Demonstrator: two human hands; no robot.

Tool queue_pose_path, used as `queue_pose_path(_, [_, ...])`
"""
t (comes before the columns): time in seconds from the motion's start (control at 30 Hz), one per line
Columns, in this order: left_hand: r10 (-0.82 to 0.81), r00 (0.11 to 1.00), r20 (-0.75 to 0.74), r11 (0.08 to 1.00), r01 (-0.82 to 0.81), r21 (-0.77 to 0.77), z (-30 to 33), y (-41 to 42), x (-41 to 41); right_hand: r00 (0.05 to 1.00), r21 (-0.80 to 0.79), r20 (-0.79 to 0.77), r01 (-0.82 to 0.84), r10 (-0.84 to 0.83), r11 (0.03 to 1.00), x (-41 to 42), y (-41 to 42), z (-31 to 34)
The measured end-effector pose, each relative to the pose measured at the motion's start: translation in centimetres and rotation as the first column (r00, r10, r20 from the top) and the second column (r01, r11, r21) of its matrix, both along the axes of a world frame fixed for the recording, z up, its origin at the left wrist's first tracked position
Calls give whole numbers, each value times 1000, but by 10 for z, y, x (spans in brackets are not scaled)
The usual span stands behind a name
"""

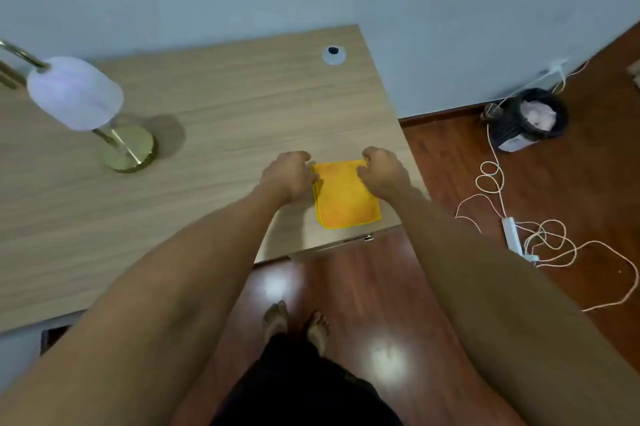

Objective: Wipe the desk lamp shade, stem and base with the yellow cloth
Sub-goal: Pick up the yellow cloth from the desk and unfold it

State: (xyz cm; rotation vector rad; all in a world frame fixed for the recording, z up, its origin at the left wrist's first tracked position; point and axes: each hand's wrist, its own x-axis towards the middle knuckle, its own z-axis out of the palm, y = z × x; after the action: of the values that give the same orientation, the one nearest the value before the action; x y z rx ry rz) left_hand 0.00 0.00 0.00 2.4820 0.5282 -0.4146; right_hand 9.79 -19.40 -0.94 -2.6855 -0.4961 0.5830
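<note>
Wood grain, brass shine and soft yellow cloth

The desk (214, 103) is showing a matt, pale wood-grain top, while the floor (346, 287) is gleaming as glossy reddish wood, throwing back bright glare spots. The lamp base (130, 151) and stem (114, 138) are shining like polished brass-coloured metal; the shade (74, 93) is looking frosted, smooth and milky. The yellow cloth (346, 197) is lying soft and napped, with a stitched edge.

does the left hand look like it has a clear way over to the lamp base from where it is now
Probably yes. The left hand rests at the yellow cloth's left edge, and only bare desk lies between it and the lamp base. The shade hangs above the base, not in that path.
</note>
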Motion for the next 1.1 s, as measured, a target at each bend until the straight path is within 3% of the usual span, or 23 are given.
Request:
queue_pose_path(0.17, [-4,1000,-21,1000,4,1,-31,-10,15,990,3,-72,120,-120,993,3,2,-30])
queue_pose_path(0.47, [118,993,-18,988,-119,-101,-64,-9,25,917,255,-185,391,-352,884,11,7,-57])
queue_pose_path(0.57, [121,992,-22,983,-123,-138,-63,-8,29,886,400,-341,439,-314,804,8,11,-42])
queue_pose_path(0.67, [89,995,-46,978,-96,-185,-61,-3,30,855,432,-456,457,-249,777,3,13,-28])
queue_pose_path(0.8, [229,972,-57,910,-234,-342,-63,9,32,864,436,-465,414,-194,799,4,13,-10])
queue_pose_path(0.93, [336,939,-70,789,-321,-524,1,12,22,845,449,-508,423,-165,787,8,17,11])
queue_pose_path(1.1, [416,909,-5,725,-335,-601,50,42,4,862,533,-501,372,-71,760,9,45,54])
